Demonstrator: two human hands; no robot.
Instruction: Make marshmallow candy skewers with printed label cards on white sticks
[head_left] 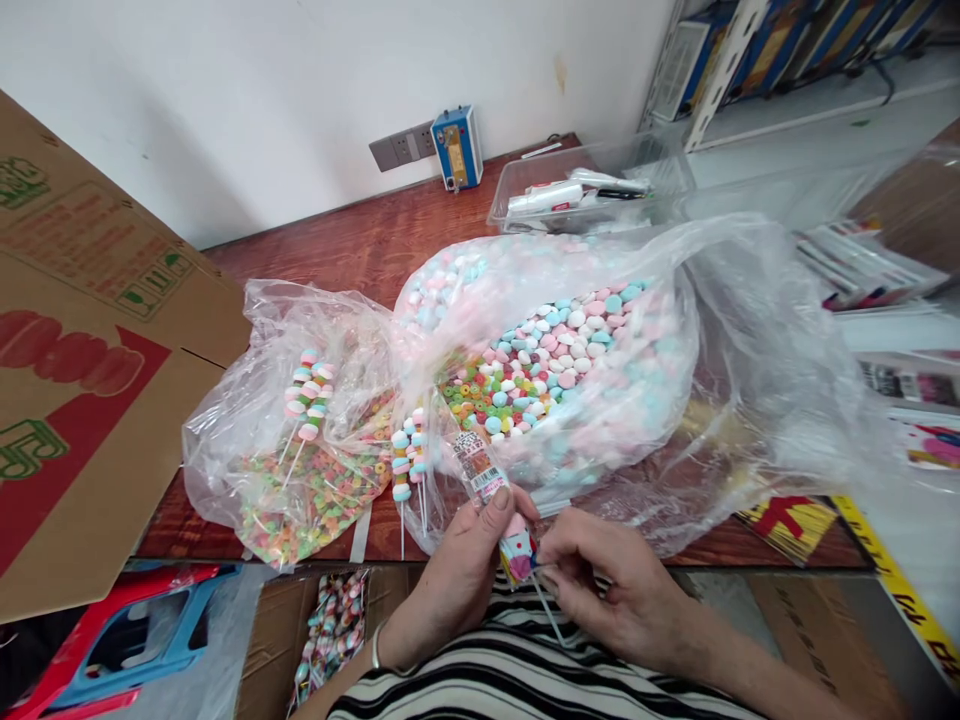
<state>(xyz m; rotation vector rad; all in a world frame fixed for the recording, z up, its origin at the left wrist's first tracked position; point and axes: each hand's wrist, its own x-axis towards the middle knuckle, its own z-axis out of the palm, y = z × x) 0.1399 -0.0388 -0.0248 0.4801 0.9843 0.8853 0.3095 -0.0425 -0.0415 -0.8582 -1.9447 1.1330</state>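
Observation:
My left hand (pixel 469 560) is closed around a printed clear candy wrapper (pixel 480 465) with a barcode and a cartoon picture. A white stick (pixel 549 605) comes out of the wrapper's lower end. My right hand (pixel 607 575) pinches at that lower end beside the stick; its fingertips partly hide what they grip. Just left of the wrapper lie candy skewers (pixel 405 455) strung with pastel sweets on white sticks. Behind my hands a large clear bag (pixel 660 370) lies open, with pastel button candies (pixel 577 340) and small colourful candy rings (pixel 480 390) inside.
A second bag (pixel 315 500) of candy rings, with more skewers (pixel 307 390) on top, lies to the left beside a big cardboard box (pixel 90 350). At the back are a plastic tray (pixel 517 180) of pens and a blue device (pixel 457 148). Wrapped sweets (pixel 330 620) fill a carton below the table edge.

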